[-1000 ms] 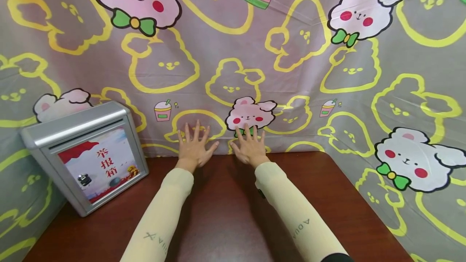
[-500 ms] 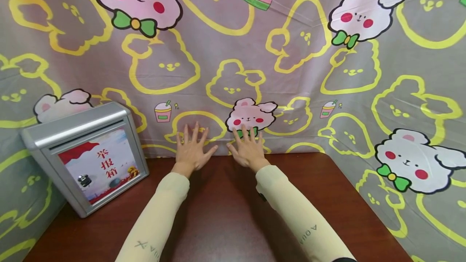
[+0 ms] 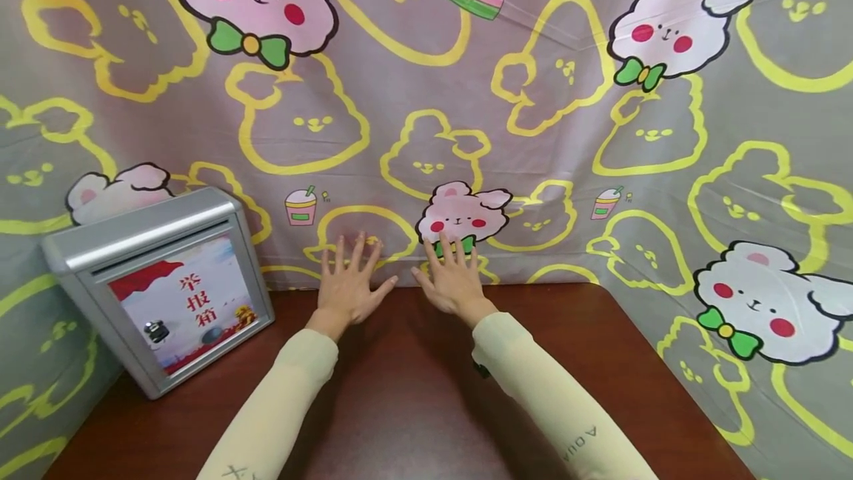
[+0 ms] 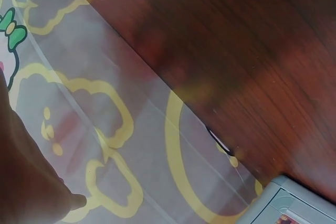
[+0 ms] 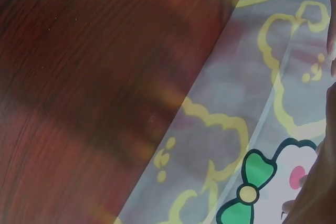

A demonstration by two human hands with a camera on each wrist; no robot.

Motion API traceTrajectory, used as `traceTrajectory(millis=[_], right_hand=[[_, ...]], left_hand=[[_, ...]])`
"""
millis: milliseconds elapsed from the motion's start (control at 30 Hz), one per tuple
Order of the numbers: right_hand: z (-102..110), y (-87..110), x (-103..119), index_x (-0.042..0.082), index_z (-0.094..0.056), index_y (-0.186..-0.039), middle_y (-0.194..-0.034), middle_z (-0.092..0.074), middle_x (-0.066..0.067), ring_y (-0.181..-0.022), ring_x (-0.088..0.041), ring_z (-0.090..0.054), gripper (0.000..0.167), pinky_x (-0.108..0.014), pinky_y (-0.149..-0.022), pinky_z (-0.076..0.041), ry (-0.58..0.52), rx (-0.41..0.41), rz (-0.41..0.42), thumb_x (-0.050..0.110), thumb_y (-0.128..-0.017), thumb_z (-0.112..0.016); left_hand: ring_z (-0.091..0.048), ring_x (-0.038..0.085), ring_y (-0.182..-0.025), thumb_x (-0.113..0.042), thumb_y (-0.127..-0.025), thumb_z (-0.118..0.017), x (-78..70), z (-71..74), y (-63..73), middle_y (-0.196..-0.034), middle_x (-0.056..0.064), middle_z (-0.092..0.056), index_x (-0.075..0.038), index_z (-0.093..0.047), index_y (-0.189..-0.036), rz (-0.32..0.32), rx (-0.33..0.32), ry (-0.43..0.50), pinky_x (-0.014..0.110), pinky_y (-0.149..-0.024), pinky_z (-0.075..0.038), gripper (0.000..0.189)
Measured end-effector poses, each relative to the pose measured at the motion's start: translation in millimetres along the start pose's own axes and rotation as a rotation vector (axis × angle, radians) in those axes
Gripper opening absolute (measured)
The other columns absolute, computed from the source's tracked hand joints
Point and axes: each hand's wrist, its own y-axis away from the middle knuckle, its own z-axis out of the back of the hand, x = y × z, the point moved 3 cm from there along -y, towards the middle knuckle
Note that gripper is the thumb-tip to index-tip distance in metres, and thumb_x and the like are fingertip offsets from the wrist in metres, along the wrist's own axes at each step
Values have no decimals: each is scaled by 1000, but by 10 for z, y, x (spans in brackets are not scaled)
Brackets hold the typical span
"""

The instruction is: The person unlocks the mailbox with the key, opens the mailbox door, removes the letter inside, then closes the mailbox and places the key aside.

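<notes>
Both hands reach out over the far part of the brown wooden table point(image 3: 400, 406), fingers spread, backs up, holding nothing. My left hand point(image 3: 348, 287) overlaps the lower part of the patterned cloth point(image 3: 453, 102) in the head view. Beside it, with a gap between the two thumbs, is my right hand point(image 3: 455, 280), its fingertips in front of a printed rabbit. A silver metal box point(image 3: 163, 291) with a slot and red Chinese characters stands to the left of the left hand. In the wrist views only dark edges of the left hand point(image 4: 31, 171) and right hand point(image 5: 317, 177) show.
The grey cloth with yellow outlines and rabbit prints hangs behind the table and along both sides. The box takes up the table's back left corner. The table's right edge runs down close to the cloth. Light sleeves cover both forearms.
Both hands have drawn slightly back toward the person, and the left has shifted a little left. The forearms have spread apart. The box has stayed in place.
</notes>
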Motion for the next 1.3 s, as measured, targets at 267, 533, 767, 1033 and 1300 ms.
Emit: traceTrajectory(millis=[267, 533, 767, 1033, 1300], right_hand=[[-19, 34, -23, 24, -17, -166, -172, -12, -12, -156, -43, -12, 74, -69, -121, -11, -17, -26, 13, 64, -105, -28], [-23, 62, 47, 25, -16, -166, -172, -11, -12, -156, -42, -10, 76, -69, -121, -9, -37, -24, 25, 65, -104, -28], [26, 52, 114, 22, -18, -166, -171, -12, -12, -156, -43, -11, 76, -68, -121, -8, -88, -50, 43, 64, -104, -30], [68, 44, 208, 20, -24, -165, -170, -16, -14, -154, -43, -16, 75, -67, -121, -15, -125, -70, 54, 63, -104, -35], [85, 34, 334, 17, -27, -163, -168, -21, -15, -153, -42, -22, 73, -67, -120, -19, -171, -98, 104, 59, -104, -39]], left_hand=[[2, 44, -156, -77, -97, -30, -31, 10, 44, -173, 6, -1, -28, -20, -166, -26, -23, -18, 68, -122, -1, 85], [1, 44, -156, -78, -96, -28, -7, 16, 123, -173, 6, -3, -30, -18, -166, -14, -23, -5, 69, -121, -3, 85], [0, 45, -156, -78, -96, -28, 58, 61, 188, -173, 6, -2, -31, -17, -166, -2, -26, 13, 68, -122, -2, 85], [-4, 45, -155, -77, -96, -30, 200, 127, 318, -173, 7, -5, -30, -16, -166, 29, -32, 51, 70, -121, -7, 85], [-18, 48, -151, -76, -96, -36, 373, 180, 488, -170, 12, -14, -26, -25, -165, 59, -73, 84, 71, -115, -24, 86]])
